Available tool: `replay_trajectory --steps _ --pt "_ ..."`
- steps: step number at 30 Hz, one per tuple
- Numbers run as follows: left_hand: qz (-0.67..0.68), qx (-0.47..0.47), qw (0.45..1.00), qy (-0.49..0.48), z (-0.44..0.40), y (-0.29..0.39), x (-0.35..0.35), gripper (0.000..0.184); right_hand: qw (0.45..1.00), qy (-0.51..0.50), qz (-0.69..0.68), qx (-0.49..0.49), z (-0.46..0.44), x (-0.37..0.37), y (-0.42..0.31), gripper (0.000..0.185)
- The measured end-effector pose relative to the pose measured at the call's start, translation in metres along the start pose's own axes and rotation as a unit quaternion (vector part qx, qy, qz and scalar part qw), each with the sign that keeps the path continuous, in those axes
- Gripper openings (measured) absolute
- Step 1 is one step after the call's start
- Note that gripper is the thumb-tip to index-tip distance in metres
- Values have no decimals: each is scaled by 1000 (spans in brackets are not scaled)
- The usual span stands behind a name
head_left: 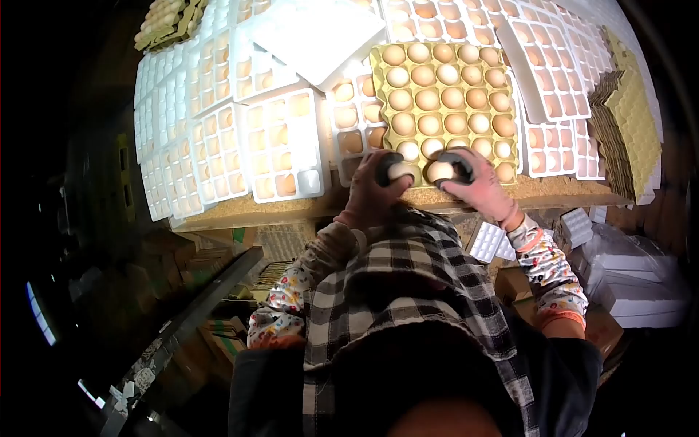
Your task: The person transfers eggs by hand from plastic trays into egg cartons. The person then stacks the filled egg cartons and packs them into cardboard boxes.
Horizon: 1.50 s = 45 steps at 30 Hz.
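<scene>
My left hand (373,188), in a pink glove with dark fingertips, is closed around a pale egg (400,171). A light brown egg (440,172) is in the fingers of my right hand (480,182), gloved the same way. Both eggs are at the near row of a yellow pulp egg tray (377,69); whether they still touch its cups cannot be seen. Rows of brown and cream eggs fill the tray behind my hands. To its left, partly under my left hand, lies a white divided egg box (333,120) with eggs.
White egg boxes (318,146) with eggs cover much of the table (568,188). A bright white lid (320,36) lies across some at the back. Pulp trays (630,131) are stacked at right; a tray stack with eggs (169,22) stands far left. A metal bar (186,328) slants below.
</scene>
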<state>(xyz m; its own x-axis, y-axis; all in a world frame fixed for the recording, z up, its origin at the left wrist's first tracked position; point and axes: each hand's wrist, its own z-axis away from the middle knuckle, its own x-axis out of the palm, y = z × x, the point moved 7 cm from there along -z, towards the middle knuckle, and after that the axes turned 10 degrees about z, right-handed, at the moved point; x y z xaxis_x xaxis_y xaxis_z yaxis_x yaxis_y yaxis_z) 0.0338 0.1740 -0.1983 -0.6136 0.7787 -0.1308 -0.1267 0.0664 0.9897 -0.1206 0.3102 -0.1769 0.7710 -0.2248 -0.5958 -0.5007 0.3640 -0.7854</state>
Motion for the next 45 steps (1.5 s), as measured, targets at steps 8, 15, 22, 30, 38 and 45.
replay_trajectory --steps 8,15,22,30,38,45 --pt "-381 -20 916 -128 -36 1 24 58 923 12 373 -90 -34 20 -27 38" --pt "-160 -69 965 195 40 0 -125 49 978 -52 -173 104 -63 23 -24 47" --pt "-145 -65 969 188 48 -67 -179 32 965 -38 229 -126 -140 189 -130 45" --pt "415 -105 887 174 -53 -62 -272 33 954 77 235 -170 -202 228 -155 38" --pt "-402 55 912 60 -222 -76 -264 65 896 247 368 -34 -207 123 -162 75" --pt "-137 168 944 248 -110 -33 -341 50 910 183 366 -65 -214 108 -167 80"
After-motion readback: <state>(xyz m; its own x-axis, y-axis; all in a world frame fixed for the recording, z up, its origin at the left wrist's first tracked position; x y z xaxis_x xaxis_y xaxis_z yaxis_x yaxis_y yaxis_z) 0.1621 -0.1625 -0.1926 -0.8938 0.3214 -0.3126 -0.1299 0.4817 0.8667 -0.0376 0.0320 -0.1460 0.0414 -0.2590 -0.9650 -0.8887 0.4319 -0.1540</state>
